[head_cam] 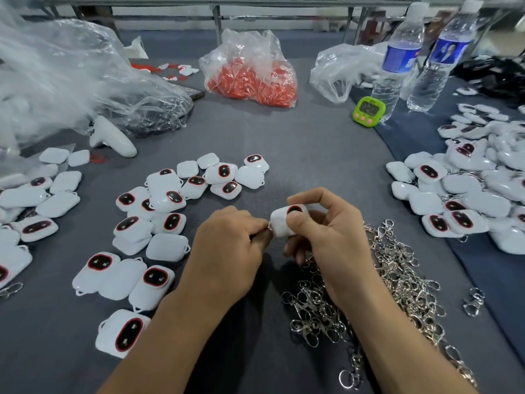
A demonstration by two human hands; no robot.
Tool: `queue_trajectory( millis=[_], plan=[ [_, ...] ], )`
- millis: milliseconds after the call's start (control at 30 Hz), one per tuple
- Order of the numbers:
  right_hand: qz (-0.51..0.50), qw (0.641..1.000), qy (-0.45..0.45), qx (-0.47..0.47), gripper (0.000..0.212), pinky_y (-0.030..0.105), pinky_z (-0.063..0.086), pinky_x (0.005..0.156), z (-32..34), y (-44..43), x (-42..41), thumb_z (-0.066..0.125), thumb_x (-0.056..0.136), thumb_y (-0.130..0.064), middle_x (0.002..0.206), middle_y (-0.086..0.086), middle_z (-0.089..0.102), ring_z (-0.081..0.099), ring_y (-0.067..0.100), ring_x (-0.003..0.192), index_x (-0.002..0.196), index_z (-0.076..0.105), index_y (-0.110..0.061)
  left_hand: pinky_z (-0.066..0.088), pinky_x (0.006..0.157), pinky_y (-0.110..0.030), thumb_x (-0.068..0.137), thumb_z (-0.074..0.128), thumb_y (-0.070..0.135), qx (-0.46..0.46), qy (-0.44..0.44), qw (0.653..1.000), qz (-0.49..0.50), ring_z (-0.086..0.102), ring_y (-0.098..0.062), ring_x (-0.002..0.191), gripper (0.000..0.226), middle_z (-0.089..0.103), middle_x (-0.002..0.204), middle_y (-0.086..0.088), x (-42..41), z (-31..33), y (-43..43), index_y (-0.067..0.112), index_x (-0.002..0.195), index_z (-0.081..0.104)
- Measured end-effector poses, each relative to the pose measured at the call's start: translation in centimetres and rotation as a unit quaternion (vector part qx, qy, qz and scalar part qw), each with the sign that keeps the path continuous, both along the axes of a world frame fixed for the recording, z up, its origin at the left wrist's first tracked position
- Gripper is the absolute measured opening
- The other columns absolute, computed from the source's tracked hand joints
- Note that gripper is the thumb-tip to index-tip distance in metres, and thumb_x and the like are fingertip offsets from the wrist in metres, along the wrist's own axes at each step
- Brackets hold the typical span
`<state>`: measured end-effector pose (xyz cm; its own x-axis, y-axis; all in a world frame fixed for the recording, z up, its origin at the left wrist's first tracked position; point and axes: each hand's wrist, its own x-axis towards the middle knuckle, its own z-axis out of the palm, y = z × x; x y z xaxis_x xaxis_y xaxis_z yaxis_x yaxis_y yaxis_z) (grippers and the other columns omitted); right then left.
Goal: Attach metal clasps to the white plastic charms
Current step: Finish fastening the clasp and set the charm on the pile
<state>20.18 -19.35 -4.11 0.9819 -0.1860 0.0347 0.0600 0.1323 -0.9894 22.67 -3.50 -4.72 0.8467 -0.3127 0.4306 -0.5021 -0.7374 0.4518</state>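
My right hand [326, 231] grips a white plastic charm [281, 221] with a dark red-rimmed oval face, thumb on its front. My left hand [230, 243] has its fingers curled at the charm's left corner, pinching something small there; what it pinches is hidden. A heap of silver metal clasps [383, 282] lies under and right of my right hand. Loose white charms [159, 211] are scattered at centre left. Another pile of charms [477, 189], some with clasps on them, sits at the right.
A clear bag of orange parts [250, 78] stands at the back centre. Two water bottles [397, 58] and a green timer [369, 111] are at the back right. Crumpled plastic bags [56, 75] and a white controller [113, 137] lie at the back left.
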Motion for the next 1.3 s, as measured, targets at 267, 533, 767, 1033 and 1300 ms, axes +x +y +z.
queue_trajectory(
  millis=[267,533,767,1033,1300],
  plan=[
    [0.002,0.996,0.029,0.085,0.015,0.024,0.04,0.039,0.5,-0.5,0.3,0.056,0.097,0.006,0.068,0.01,0.07,0.057,0.02,0.044,0.101,0.064,-0.005,0.046,0.064,-0.008,0.085,0.079,0.022,-0.307,0.218,0.926,0.005,0.064,0.005,0.067,0.025,0.075,0.074,0.018,0.4,-0.1,-0.6,0.046,0.078,0.078],
    [0.026,0.985,0.075,0.153,0.014,0.022,0.039,0.039,0.6,-1.0,0.4,0.056,0.097,0.001,0.068,0.013,0.07,0.056,0.017,0.044,0.099,0.066,-0.008,0.044,0.063,-0.015,0.089,0.074,0.026,-0.361,0.265,0.894,-0.022,0.052,-0.003,0.062,0.014,0.064,0.063,0.008,0.2,0.1,-0.9,0.035,0.082,0.082],
    [0.038,0.983,0.088,0.16,0.013,0.023,0.039,0.039,0.4,-1.0,0.6,0.056,0.097,0.002,0.066,0.013,0.069,0.056,0.018,0.044,0.099,0.065,-0.007,0.045,0.062,-0.014,0.085,0.076,0.021,-0.413,0.291,0.863,0.005,0.054,-0.002,0.06,0.012,0.065,0.062,0.009,-0.1,0.4,-1.4,0.031,0.084,0.082],
    [0.0,0.999,0.033,0.012,0.013,0.026,0.04,0.038,-0.5,-0.7,0.7,0.063,0.094,0.003,0.068,0.008,0.07,0.057,0.024,0.043,0.094,0.066,-0.009,0.036,0.068,-0.034,0.083,0.07,0.025,-0.003,-0.024,0.999,0.043,0.049,-0.02,0.068,0.015,0.058,0.061,0.004,-0.3,-0.1,-0.9,0.019,0.071,0.076],
    [-0.003,0.996,0.049,0.073,0.014,0.026,0.039,0.038,-0.1,-0.9,0.9,0.058,0.097,0.004,0.069,0.013,0.069,0.057,0.022,0.046,0.099,0.066,-0.007,0.041,0.065,-0.02,0.087,0.075,0.025,-0.145,0.086,0.985,0.046,0.057,-0.006,0.069,0.007,0.065,0.065,0.012,-0.5,-0.1,-1.3,0.029,0.082,0.078]
  ],
)
